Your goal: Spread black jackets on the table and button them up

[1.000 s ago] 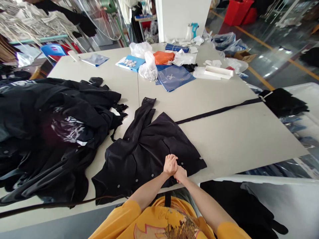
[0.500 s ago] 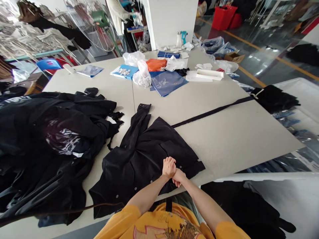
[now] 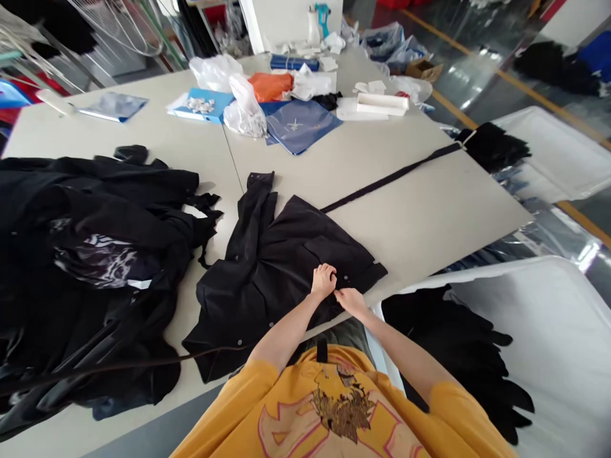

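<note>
A black jacket (image 3: 286,254) with snap buttons lies spread over the table's near edge, one sleeve stretched away from me. My left hand (image 3: 324,280) is closed on its front edge, fingers curled on the cloth beside a snap button (image 3: 346,277). Just right of it and nearer to me, my right hand (image 3: 351,300) pinches the same edge with thumb and fingers. A small gap separates the two hands. The cloth between my fingertips is partly hidden. A long black strap (image 3: 391,180) runs from behind the jacket to the table's right edge.
A heap of black garments (image 3: 95,254) covers the table's left side. Towards the back lie plastic bags (image 3: 245,108), an orange bag (image 3: 270,86), a blue folder (image 3: 305,124) and a white box (image 3: 382,104). On my right stands a white bin (image 3: 563,331) holding black pieces (image 3: 458,343).
My hands were crossed and touching; now they are side by side, the right one drawn out to the right. My view has tilted down and turned slightly. The jacket lies much as before.
</note>
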`<state>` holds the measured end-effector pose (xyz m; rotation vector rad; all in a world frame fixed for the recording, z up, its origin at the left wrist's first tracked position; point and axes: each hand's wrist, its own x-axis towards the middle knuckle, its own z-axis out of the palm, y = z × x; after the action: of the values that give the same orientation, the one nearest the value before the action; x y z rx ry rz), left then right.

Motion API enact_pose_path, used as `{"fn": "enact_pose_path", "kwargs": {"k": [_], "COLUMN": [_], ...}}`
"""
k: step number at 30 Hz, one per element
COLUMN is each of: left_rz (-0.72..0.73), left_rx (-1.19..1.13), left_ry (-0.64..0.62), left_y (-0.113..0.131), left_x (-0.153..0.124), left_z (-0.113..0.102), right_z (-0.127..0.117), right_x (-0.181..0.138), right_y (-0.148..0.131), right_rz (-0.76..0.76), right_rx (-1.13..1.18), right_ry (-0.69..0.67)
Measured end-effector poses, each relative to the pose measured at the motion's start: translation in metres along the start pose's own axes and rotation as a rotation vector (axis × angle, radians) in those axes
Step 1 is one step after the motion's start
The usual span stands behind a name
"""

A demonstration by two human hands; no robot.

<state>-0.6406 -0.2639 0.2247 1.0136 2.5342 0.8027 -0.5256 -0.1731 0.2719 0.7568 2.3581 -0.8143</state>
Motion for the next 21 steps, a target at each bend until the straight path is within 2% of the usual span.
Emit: {"fn": "enact_pose_path", "kwargs": {"k": [3,6,8,16,21], "left_rz": [0.035,0.195,0.268,0.105,0.118], "left_rx": [0.017,0.084,0.14,0.144,0.113], "left_ry": [-0.039,-0.087,-0.109,-0.108,-0.04], "left_y": [0.004,0.014,0.02,0.027,0.028], "left_x": [-0.005,-0.013,-0.015,0.008,-0.002], "left_z": [-0.002,0.002,0.006,0.014,0.022], "right_z": [-0.003,-0.007,-0.007,0.006,0.005], "right_x": [-0.019,-0.025,-0.023,-0.009,-0.005], "right_y": [0.025,0.049,0.061,0.084,0.089], "right_rz": [-0.085,-0.326,-0.44,-0.552,-0.556], "right_rx": [-0.068,-0.178,-0.237,-0.369,-0.34], "right_ry": [0.203,0.436,0.507,0.434,0.366]}}
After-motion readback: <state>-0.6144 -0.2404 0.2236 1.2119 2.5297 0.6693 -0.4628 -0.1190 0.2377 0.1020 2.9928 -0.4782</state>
